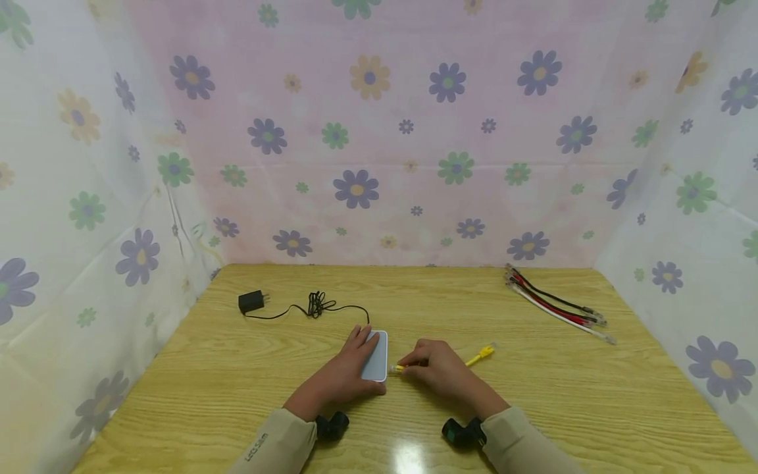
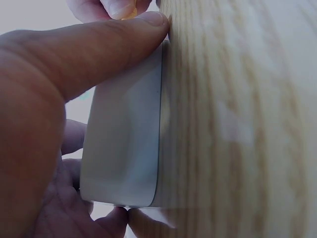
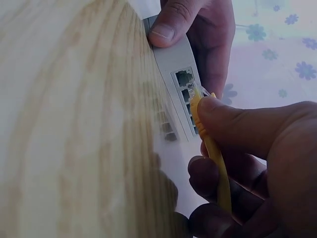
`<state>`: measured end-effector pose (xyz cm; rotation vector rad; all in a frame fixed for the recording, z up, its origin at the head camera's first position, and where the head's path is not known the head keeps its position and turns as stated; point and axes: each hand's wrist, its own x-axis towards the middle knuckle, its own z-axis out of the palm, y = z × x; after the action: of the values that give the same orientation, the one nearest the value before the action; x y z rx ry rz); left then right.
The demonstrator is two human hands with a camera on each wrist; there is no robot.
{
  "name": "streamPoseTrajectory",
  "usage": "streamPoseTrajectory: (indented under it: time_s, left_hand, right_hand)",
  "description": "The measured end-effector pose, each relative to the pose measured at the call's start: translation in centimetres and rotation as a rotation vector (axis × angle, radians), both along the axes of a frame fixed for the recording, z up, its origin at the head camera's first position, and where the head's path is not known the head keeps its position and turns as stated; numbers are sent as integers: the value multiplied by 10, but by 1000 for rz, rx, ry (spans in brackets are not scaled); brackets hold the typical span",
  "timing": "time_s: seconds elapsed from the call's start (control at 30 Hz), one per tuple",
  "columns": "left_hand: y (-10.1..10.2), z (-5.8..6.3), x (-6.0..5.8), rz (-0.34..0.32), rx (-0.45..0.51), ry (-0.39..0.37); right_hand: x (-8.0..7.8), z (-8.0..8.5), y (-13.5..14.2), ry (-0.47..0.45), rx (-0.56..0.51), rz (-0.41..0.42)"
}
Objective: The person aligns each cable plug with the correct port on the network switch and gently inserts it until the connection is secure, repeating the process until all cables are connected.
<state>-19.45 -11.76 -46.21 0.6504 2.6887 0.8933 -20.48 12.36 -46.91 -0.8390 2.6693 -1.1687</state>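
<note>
A white network switch [image 1: 376, 361] lies on the wooden table, gripped by my left hand [image 1: 345, 372], its thumb along the near end and fingers over the far part. The row of ports [image 3: 184, 78] on its right side shows in the right wrist view. My right hand [image 1: 439, 370] pinches a yellow network cable [image 3: 218, 168] just behind its clear plug [image 3: 196, 89]. That plug stands right at the ports, overlapping the uppermost ones in this view. From under the right hand the cable's other end [image 1: 487, 351] sticks out to the right.
At the back left lies a black power adapter [image 1: 251, 301], its bundled thin cord [image 1: 320, 305] running to the switch's far end. Several black, red and white network cables [image 1: 556, 306] lie at the back right. Flower-patterned cloth [image 1: 403, 145] hangs behind and on both sides of the table.
</note>
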Motion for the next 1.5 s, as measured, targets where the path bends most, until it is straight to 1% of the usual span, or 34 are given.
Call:
streamPoseTrajectory:
  time_s: [0.1, 0.33, 0.63, 1.1, 1.3, 1.5]
  left_hand:
    - [0, 0, 0, -1, -3, 3]
    - [0, 0, 0, -3, -8, 7]
    - [1, 2, 0, -2, -16, 1]
    - [1, 4, 1, 2, -18, -7]
    - [1, 2, -1, 4, -20, -3]
    - [2, 0, -1, 16, -16, 0]
  right_hand:
    - [1, 0, -1, 1, -11, 11]
    - [1, -2, -1, 49, -34, 40]
    - [0, -3, -2, 52, -39, 60]
    - [1, -2, -5, 68, -12, 64]
    - [1, -1, -7, 59, -17, 62]
    - [2, 1, -9, 39, -7, 42]
